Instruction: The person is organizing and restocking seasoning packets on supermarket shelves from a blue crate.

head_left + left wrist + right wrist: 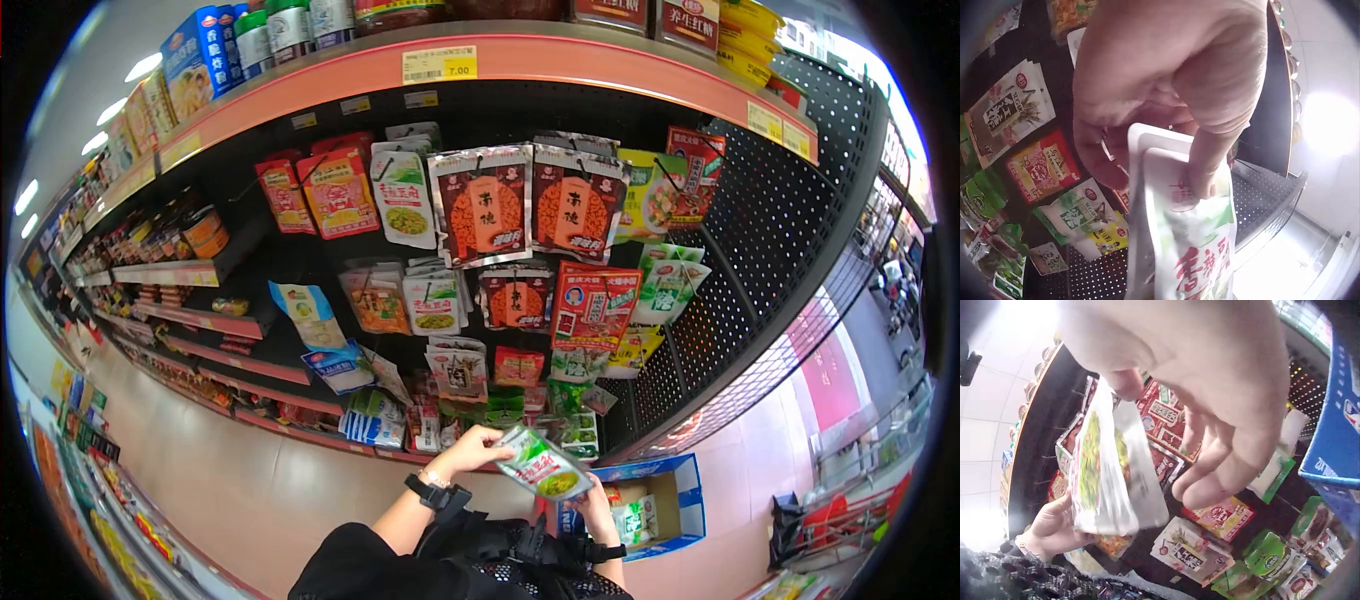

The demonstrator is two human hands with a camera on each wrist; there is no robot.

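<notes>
My left hand [465, 452] pinches the top end of white-and-green seasoning pouches [542, 466], thumb on the front one. In the left wrist view the pouches [1190, 256] show at least two edges, one behind the other. Over by their other end is my right hand [597, 508], its fingers loosely bent. The right wrist view has the right thumb [1127, 384] right at the pouches' [1099, 465] edge, while the other fingers stay apart from them. Matching pouches [403, 195] hang on the shelf's hooks ahead.
An open blue carton [690, 492] with packets inside sits low beside my right hand. Red-brown pouches [482, 205] and other packets fill the hooks on the black backboard. A perforated side panel [745, 240] bounds the rack at right. A red cart [840, 525] stands farther right.
</notes>
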